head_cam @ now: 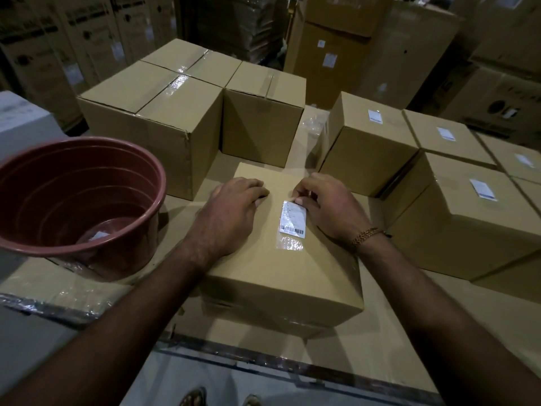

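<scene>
Our right hand [328,206] pinches the top edge of the white label [292,219], which lies flat on top of the box [281,268] in front of us. Our left hand [234,209] rests loosely on the box top beside the label, gripping nothing. A red tub [58,183] stands to the left.

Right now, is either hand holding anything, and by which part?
Right hand pinches the barcode label at its far end, on top of the box. Left hand rests on the box, holding nothing.
</scene>
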Demonstrator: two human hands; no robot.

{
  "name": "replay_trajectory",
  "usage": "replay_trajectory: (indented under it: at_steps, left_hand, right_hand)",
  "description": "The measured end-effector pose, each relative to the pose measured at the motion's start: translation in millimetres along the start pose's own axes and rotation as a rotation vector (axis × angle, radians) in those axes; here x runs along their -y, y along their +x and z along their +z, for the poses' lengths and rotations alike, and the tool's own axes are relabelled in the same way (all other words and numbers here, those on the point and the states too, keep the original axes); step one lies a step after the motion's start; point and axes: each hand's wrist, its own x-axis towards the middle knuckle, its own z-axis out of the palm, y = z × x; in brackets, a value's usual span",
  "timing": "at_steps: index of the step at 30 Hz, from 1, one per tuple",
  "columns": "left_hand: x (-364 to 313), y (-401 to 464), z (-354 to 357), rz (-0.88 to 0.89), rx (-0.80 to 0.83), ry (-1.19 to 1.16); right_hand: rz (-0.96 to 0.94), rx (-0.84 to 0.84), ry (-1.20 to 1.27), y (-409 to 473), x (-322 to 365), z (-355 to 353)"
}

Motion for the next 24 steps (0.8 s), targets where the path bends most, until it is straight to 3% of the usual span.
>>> replay_trajectory:
  at_steps: [17, 24]
  left_hand:
    - [-2, 1, 0, -0.007, 0.010, 0.013]
    - [1, 1, 1, 0.003, 0.008, 0.015]
  right_hand:
    - [0.009, -0.033, -0.050, -4, 0, 6]
    - [-0.008, 0.037, 0.005, -6, -5, -2]
